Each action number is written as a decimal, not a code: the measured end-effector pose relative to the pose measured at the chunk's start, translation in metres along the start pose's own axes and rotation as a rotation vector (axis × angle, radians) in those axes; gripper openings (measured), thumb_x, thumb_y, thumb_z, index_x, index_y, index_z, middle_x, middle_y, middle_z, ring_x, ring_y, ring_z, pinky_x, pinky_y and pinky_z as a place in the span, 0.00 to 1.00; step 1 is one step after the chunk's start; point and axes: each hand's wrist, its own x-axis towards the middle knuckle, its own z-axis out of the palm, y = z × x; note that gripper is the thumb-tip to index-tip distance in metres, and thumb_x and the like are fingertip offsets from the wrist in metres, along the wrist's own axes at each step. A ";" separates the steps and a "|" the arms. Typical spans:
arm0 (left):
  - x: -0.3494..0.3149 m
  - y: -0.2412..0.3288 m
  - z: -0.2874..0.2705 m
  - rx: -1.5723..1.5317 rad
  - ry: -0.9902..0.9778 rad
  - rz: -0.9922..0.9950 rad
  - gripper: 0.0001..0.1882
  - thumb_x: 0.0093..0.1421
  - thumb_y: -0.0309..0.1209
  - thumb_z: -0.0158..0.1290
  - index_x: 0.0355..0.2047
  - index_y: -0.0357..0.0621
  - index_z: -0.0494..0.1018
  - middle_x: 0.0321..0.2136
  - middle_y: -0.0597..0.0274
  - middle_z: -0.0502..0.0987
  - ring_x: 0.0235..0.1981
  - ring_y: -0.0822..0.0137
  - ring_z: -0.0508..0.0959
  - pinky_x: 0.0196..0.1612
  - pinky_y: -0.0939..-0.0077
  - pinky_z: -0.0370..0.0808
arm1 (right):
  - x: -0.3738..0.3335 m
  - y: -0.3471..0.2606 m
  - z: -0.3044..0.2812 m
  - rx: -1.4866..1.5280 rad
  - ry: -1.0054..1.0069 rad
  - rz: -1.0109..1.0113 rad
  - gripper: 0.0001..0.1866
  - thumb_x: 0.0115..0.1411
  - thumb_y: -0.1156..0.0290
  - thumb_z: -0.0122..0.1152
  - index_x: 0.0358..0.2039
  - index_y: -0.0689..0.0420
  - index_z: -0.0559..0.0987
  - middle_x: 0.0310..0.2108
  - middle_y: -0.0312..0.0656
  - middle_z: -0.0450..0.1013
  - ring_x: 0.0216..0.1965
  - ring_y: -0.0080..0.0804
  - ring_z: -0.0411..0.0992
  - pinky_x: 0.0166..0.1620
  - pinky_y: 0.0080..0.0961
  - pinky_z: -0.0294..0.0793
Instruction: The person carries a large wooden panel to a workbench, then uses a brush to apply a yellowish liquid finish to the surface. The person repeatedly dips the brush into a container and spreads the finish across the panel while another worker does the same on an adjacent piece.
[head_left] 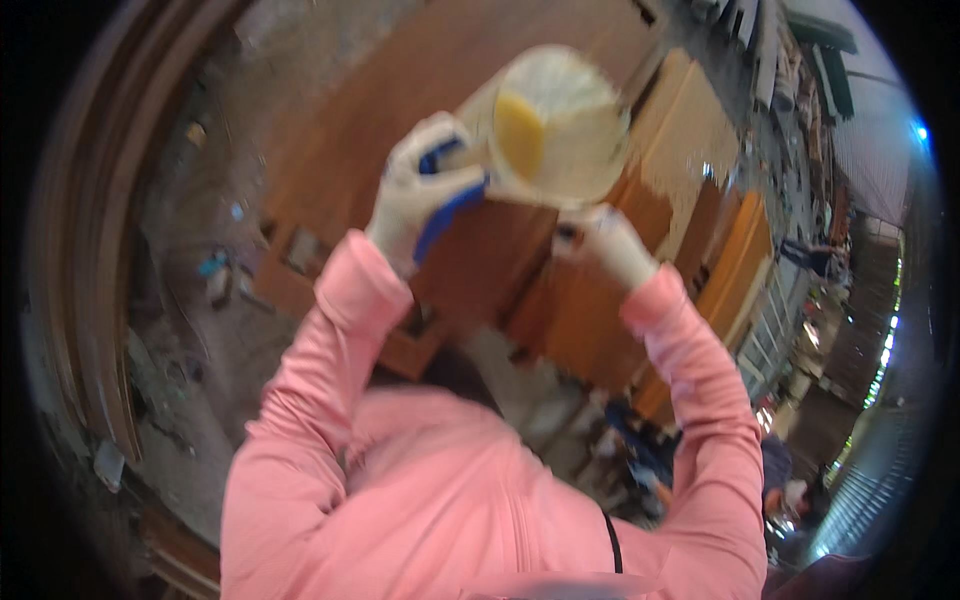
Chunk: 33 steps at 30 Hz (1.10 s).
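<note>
A pink jacket [440, 490] fills the foreground. The wearer's gloved left hand [415, 190] clasps a tilted, pale bucket [580, 95] above brown wooden panels [345, 130]; the blurred right hand [607, 243] is by its lower rim, grip unclear. Yellow contents [519, 138] inside suggest unfinished work.

No legible text, labels, numbers or signs anywhere (blur in places).
</note>
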 end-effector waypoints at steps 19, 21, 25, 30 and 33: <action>0.011 0.005 0.006 -0.104 0.019 -0.100 0.09 0.55 0.20 0.60 0.31 0.44 0.72 0.30 0.73 0.68 0.34 0.81 0.69 0.36 0.85 0.67 | 0.042 0.123 -0.068 -0.417 0.254 0.321 0.16 0.58 0.64 0.58 0.46 0.56 0.76 0.41 0.48 0.76 0.44 0.49 0.75 0.46 0.41 0.76; 0.011 0.009 0.006 0.047 0.025 0.043 0.11 0.53 0.19 0.61 0.31 0.46 0.70 0.31 0.74 0.68 0.35 0.80 0.68 0.39 0.84 0.68 | 0.031 0.117 -0.051 -0.263 0.038 0.189 0.13 0.58 0.66 0.58 0.42 0.57 0.75 0.43 0.48 0.75 0.47 0.49 0.74 0.48 0.40 0.75; 0.011 0.012 0.006 -0.042 0.040 -0.064 0.08 0.57 0.20 0.58 0.31 0.45 0.71 0.26 0.77 0.67 0.27 0.84 0.67 0.29 0.87 0.64 | -0.043 0.020 0.010 -0.079 -0.060 -0.129 0.10 0.57 0.67 0.60 0.38 0.57 0.75 0.40 0.45 0.77 0.45 0.47 0.75 0.47 0.39 0.77; 0.012 0.014 0.006 0.024 0.025 -0.067 0.07 0.57 0.19 0.58 0.31 0.45 0.72 0.31 0.75 0.67 0.30 0.84 0.66 0.32 0.88 0.62 | -0.008 0.063 -0.064 0.395 -0.080 0.368 0.16 0.61 0.56 0.61 0.35 0.57 0.80 0.30 0.45 0.79 0.32 0.35 0.79 0.39 0.33 0.78; 0.012 0.014 0.008 0.027 0.027 -0.081 0.06 0.57 0.19 0.58 0.31 0.43 0.73 0.33 0.74 0.66 0.33 0.83 0.66 0.34 0.87 0.62 | 0.033 0.126 -0.092 0.094 0.335 0.463 0.15 0.59 0.60 0.61 0.38 0.59 0.80 0.31 0.47 0.80 0.28 0.37 0.80 0.33 0.34 0.80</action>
